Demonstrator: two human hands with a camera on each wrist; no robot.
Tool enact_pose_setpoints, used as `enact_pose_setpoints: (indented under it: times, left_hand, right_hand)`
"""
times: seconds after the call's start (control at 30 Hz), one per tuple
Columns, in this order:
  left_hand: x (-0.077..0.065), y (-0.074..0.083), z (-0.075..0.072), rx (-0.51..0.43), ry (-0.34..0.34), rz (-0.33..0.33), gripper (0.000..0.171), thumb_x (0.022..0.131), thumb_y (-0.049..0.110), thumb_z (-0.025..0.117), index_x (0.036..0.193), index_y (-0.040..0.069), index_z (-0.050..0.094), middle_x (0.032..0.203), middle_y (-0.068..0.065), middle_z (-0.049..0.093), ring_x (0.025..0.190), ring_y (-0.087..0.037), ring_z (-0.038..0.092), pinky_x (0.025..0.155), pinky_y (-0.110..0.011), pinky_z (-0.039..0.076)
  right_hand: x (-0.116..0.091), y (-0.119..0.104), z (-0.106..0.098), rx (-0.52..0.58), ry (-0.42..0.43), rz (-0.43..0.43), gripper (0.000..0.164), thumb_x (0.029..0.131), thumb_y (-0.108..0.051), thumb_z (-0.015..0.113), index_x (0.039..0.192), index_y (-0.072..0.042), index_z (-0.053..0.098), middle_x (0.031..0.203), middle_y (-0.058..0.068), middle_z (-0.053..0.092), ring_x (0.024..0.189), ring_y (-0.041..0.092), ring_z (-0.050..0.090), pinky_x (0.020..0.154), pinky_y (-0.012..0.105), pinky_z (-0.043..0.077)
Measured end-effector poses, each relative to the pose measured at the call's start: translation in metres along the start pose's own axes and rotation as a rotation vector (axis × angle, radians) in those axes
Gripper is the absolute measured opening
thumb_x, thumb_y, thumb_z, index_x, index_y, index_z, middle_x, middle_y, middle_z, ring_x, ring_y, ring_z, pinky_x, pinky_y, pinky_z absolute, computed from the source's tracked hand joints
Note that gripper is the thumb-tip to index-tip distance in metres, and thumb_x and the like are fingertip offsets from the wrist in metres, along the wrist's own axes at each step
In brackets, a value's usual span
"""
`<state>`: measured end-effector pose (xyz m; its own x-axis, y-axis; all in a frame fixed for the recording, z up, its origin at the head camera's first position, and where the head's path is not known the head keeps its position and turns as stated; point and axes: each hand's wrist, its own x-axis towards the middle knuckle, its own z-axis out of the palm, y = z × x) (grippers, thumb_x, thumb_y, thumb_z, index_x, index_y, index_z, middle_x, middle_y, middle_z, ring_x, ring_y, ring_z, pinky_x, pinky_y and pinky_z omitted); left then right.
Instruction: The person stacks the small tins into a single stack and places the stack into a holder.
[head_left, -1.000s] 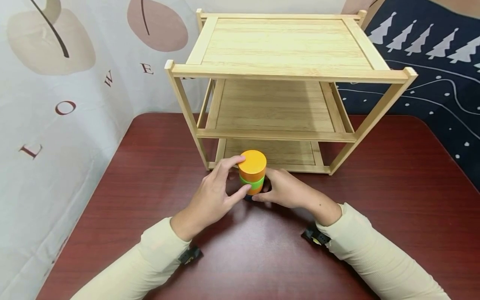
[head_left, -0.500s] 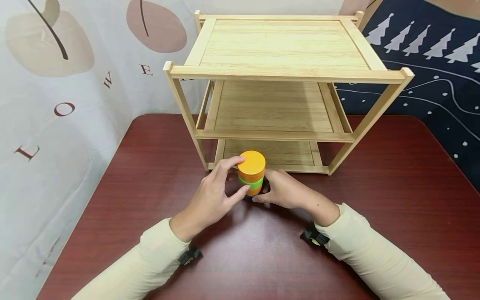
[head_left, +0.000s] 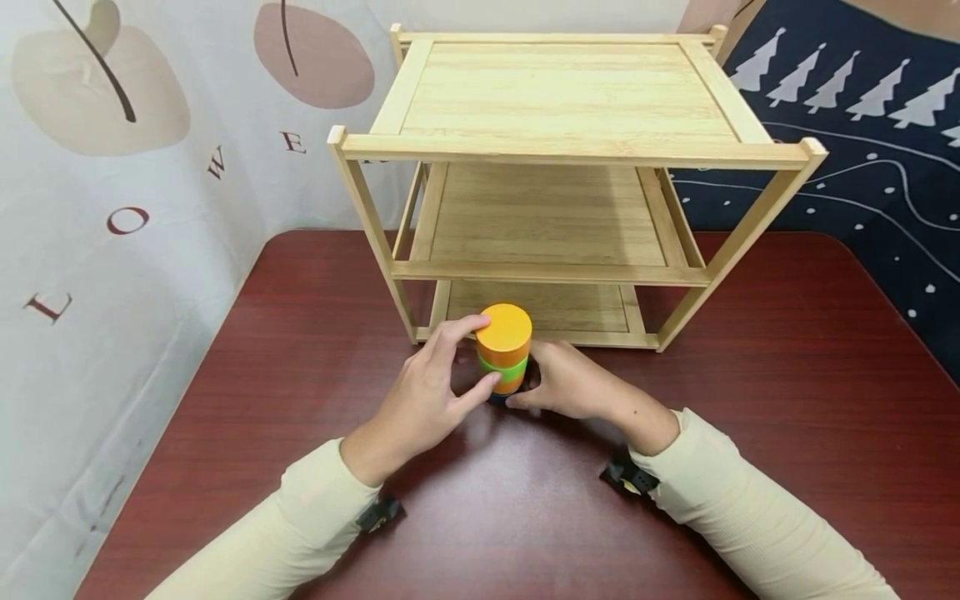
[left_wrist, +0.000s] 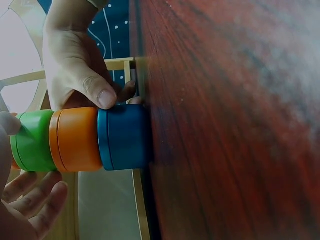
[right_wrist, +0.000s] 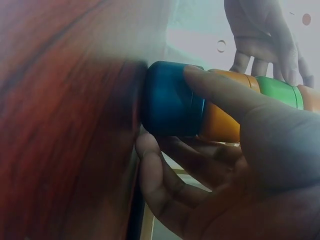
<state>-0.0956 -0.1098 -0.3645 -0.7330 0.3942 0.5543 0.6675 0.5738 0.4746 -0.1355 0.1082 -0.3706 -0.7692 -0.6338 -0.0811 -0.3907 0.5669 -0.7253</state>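
Note:
Four-tone colours aside, the stack of small lidded canisters stands upright on the table. At its base is a blue canister [left_wrist: 127, 136], then an orange canister [left_wrist: 77, 139], a green canister [left_wrist: 37, 140] and an orange-yellow top canister [head_left: 504, 328]. My left hand [head_left: 420, 387] holds the upper part, thumb on the green one and index fingertip at the top one's rim. Low on the other side, my right hand [head_left: 573, 379] grips the blue canister, its thumb [right_wrist: 215, 85] along the wall and its fingers curled beneath in the right wrist view.
Just behind the stack stands a wooden three-tier shelf [head_left: 551, 272]. The dark red table [head_left: 480, 517] spreads around it. A pale printed curtain [head_left: 187, 100] hangs at the left, a navy tree-patterned cloth [head_left: 840, 167] at the right.
Both hands and the canister stack keep their places. Only a slight shift of the head view shows.

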Motion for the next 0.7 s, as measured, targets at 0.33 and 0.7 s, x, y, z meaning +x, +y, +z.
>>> enact_pose_setpoints:
  times: [0.33, 0.7]
  left_hand:
    - [-0.0002, 0.0022, -0.0005, -0.002, -0.005, -0.005, 0.067, 0.087, 0.017, 0.077, 0.142, 0.014, 0.039, 0.131, -0.009, 0.057, 0.112, -0.020, 0.063, 0.089, -0.037, 0.055]
    - [-0.0016, 0.0035, 0.0004, 0.012, 0.008, -0.007, 0.067, 0.087, 0.019, 0.078, 0.142, 0.014, 0.041, 0.129, -0.008, 0.058, 0.101, -0.019, 0.064, 0.082, -0.033, 0.056]
  right_hand:
    - [-0.0013, -0.0001, 0.0013, -0.009, 0.008, -0.010, 0.042, 0.082, -0.019, 0.084, 0.115, -0.013, 0.058, 0.074, -0.005, 0.065, 0.053, 0.007, 0.062, 0.068, 0.025, 0.053]
    - [-0.0025, -0.0004, 0.0014, -0.003, 0.013, -0.015, 0.041, 0.082, -0.019, 0.083, 0.115, -0.013, 0.059, 0.074, -0.006, 0.065, 0.053, 0.008, 0.064, 0.069, 0.025, 0.053]
